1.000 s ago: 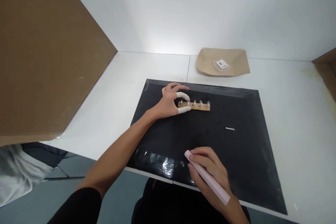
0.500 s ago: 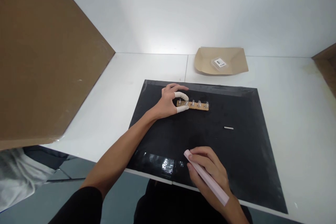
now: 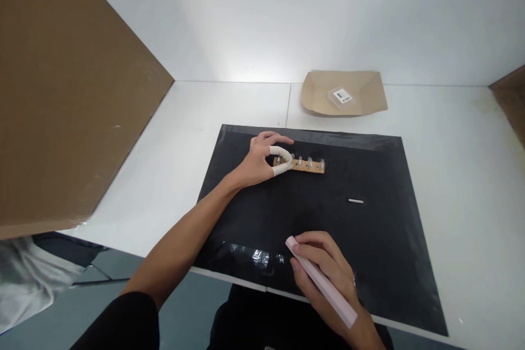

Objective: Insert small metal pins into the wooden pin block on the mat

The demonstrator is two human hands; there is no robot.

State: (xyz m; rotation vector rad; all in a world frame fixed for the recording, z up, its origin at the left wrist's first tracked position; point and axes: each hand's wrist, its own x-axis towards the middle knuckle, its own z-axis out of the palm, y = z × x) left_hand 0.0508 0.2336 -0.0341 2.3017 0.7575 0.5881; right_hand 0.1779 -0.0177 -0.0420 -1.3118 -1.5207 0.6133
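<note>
Nearest, at the front edge of the matte black rectangular mat (image 3: 311,213): right hand (image 3: 326,279) wrapped around a pale pink, flat-sided plastic bar (image 3: 322,283), long and square-ended, angled from its blunt tip near the thumb down toward the wrist. Just left of that hand, on the same front edge of the mat, a strip of glossy clear tape (image 3: 250,255) catching the light.

Further in, right of the mat's centre: a small white cylindrical pin (image 3: 355,201), lying flat and alone, well apart from both hands.

Toward the mat's far edge: left hand (image 3: 262,161), thumb and forefinger capped in white rubbery finger cots, pinching the left end of a narrow tan wooden strip (image 3: 301,164) lying flat on the mat. Along the strip, a row of small clear, shiny upright pegs.

Beyond the mat's far right corner, on the smooth white tabletop (image 3: 459,164): a shallow brown kraft-paper tray (image 3: 343,94) with upturned edges, holding a small clear packet with a white label (image 3: 341,96).

Left of the mat, a large flat brown cardboard panel (image 3: 69,93), standing slanted over the table's edge.
</note>
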